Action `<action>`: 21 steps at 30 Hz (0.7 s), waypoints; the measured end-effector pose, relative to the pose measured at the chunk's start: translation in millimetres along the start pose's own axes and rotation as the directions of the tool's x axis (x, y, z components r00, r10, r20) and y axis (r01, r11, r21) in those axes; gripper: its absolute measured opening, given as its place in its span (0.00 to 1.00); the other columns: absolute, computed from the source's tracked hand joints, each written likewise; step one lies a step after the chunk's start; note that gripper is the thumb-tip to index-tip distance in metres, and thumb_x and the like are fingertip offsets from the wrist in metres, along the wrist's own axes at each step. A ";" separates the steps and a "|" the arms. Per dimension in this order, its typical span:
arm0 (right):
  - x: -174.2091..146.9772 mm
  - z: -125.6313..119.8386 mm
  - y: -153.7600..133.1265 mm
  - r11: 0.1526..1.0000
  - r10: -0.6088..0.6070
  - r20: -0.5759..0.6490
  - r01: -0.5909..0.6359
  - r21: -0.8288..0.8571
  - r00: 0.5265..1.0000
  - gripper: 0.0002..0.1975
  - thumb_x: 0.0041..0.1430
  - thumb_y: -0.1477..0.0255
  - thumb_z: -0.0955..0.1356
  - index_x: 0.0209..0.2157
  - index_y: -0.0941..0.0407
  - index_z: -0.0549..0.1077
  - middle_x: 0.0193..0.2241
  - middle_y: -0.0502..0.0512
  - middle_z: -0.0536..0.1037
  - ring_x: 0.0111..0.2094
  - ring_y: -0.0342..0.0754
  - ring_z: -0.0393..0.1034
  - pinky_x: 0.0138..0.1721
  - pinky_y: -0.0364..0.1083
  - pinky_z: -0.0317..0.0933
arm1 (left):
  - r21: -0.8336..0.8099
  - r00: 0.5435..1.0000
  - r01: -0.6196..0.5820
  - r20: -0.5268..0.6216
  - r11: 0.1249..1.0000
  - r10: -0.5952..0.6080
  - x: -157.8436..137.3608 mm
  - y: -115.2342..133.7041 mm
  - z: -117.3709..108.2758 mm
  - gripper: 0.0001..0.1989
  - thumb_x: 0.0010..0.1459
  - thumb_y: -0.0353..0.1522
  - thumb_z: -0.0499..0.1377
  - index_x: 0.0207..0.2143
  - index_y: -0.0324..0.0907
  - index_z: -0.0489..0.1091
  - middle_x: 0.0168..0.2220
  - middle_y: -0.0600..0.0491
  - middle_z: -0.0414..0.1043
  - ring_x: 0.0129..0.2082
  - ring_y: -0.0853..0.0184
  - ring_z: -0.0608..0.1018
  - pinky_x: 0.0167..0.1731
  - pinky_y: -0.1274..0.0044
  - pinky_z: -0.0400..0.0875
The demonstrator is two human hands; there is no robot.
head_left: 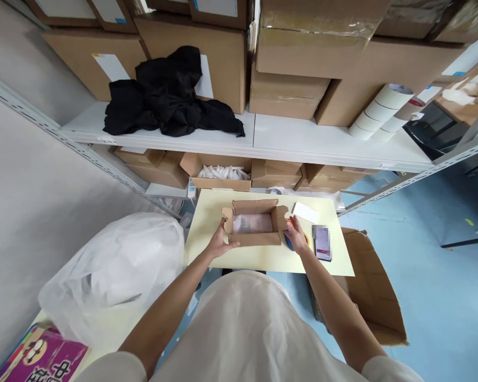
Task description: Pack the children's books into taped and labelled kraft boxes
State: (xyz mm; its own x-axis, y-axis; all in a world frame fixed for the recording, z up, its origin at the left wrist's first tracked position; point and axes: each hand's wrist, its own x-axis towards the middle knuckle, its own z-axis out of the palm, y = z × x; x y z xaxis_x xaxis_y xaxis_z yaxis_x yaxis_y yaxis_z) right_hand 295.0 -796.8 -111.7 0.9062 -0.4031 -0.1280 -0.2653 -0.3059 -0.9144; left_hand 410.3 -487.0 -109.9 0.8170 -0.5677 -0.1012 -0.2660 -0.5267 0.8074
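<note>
A small open cardboard box sits on the pale yellow table, its end flaps folded outward. Inside it lies a flat item in clear or whitish wrapping. My left hand is closed on the box's left end, thumb along the near wall. On the opposite side my right hand has its fingers closed at the right end flap. Beneath and beside that hand, rolls of coloured tape show in part, blue and yellow. A white slim box and a phone lie to the right.
Behind the table stands a grey metal shelf with cartons, black cloth and white rolls. A bulky white plastic bag is at left. An open carton stands on the floor at right.
</note>
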 end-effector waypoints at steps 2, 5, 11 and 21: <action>0.0 -0.5 -4.0 0.999 0.002 0.095 -0.007 0.050 0.995 0.40 0.58 0.53 0.61 0.66 0.47 0.39 0.65 0.58 0.51 0.63 0.55 0.51 0.57 0.57 0.57 | 0.038 0.989 -0.117 0.090 0.992 0.113 4.7 -0.9 -3.8 0.62 0.41 0.51 0.64 0.66 0.35 0.30 0.67 0.34 0.38 0.66 0.49 0.49 0.61 0.60 0.50; -0.9 0.0 -14.7 0.996 -0.055 0.284 0.073 -0.053 0.957 0.42 0.54 0.55 0.66 0.65 0.45 0.43 0.66 0.54 0.50 0.65 0.53 0.47 0.60 0.56 0.53 | 0.209 0.951 -0.242 0.242 0.947 0.190 9.6 3.2 -13.8 0.69 0.33 0.54 0.66 0.66 0.34 0.31 0.67 0.34 0.33 0.66 0.47 0.44 0.62 0.61 0.47; -6.0 -1.5 -30.7 0.880 -0.079 0.555 0.320 -0.351 0.828 0.45 0.46 0.64 0.72 0.64 0.53 0.52 0.67 0.61 0.42 0.67 0.61 0.34 0.63 0.60 0.43 | 0.492 0.911 -0.374 0.354 0.786 0.211 15.1 4.1 -24.7 0.59 0.39 0.48 0.65 0.66 0.37 0.38 0.67 0.38 0.36 0.66 0.47 0.45 0.61 0.59 0.48; -26.4 8.3 -22.1 0.906 -0.219 0.159 0.261 -0.333 0.963 0.28 0.60 0.60 0.62 0.59 0.55 0.58 0.53 0.65 0.68 0.48 0.56 0.70 0.43 0.57 0.68 | 0.309 0.972 -0.226 0.135 0.924 0.193 7.4 6.0 -13.6 0.26 0.63 0.39 0.45 0.60 0.37 0.57 0.65 0.45 0.50 0.63 0.60 0.60 0.58 0.69 0.60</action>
State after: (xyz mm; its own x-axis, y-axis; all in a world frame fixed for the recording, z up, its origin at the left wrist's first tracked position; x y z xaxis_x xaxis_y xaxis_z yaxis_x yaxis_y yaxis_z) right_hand 279.7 -772.3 -91.2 0.9828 -0.1838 0.0157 -0.1134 -0.6693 -0.7343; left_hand 421.7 -485.7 -97.9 0.6735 -0.7389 -0.0213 -0.5888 -0.5537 0.5888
